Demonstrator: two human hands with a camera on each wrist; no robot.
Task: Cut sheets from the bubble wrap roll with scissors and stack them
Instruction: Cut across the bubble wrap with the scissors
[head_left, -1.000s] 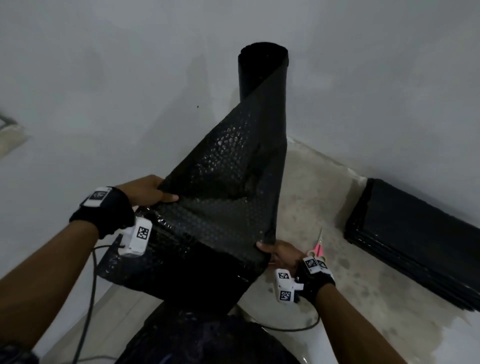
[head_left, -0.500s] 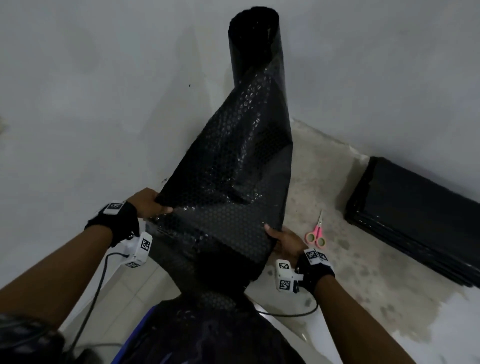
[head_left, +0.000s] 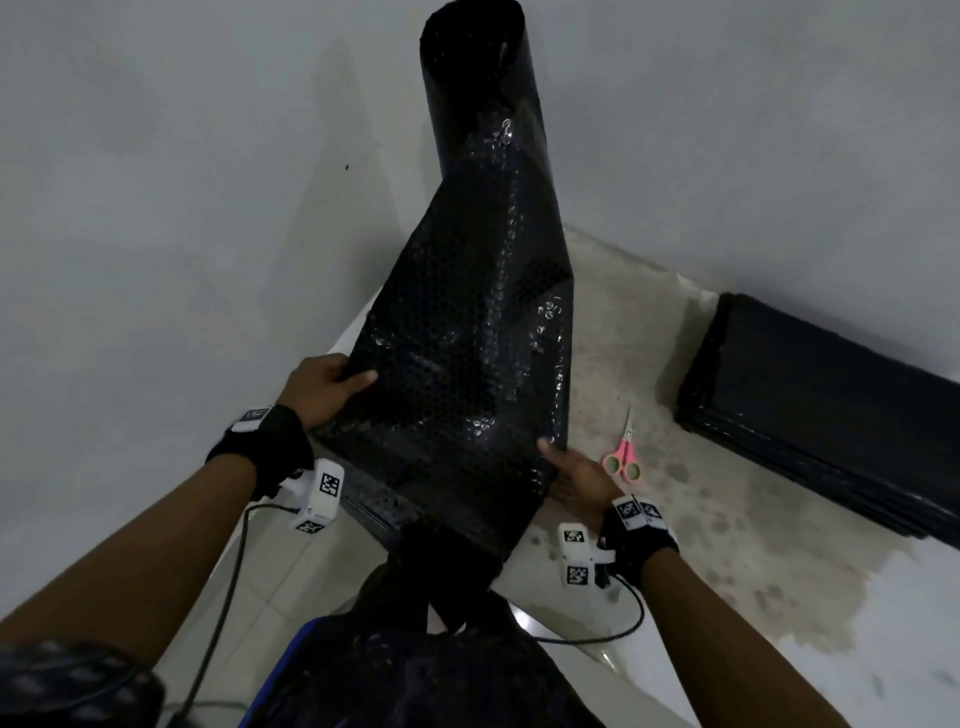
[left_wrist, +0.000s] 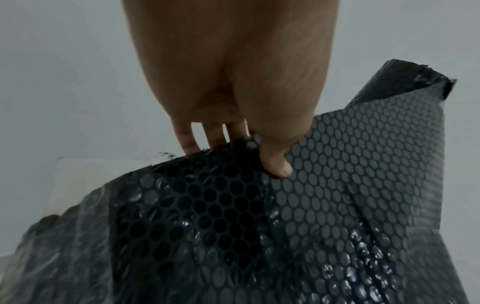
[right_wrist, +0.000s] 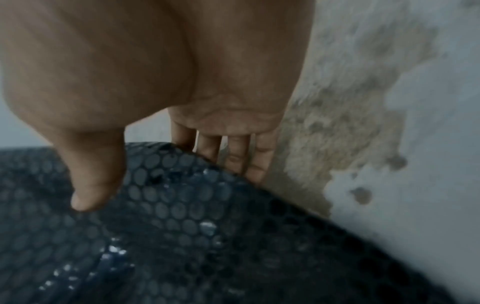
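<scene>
both hands (head_left: 322, 387) pinching bubble wrap (head_left: 467, 364), scissors (head_left: 623, 457) beside

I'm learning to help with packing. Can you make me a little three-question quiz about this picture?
1. True or false: the right hand holds the pink scissors.
2. What does the left hand pinch? A) a cable B) the bubble wrap C) the stack of cut sheets
3. Fill in: the scissors lie on the ____.

Key: 1 false, they lie beside it. 2 B. 3 floor.
</scene>
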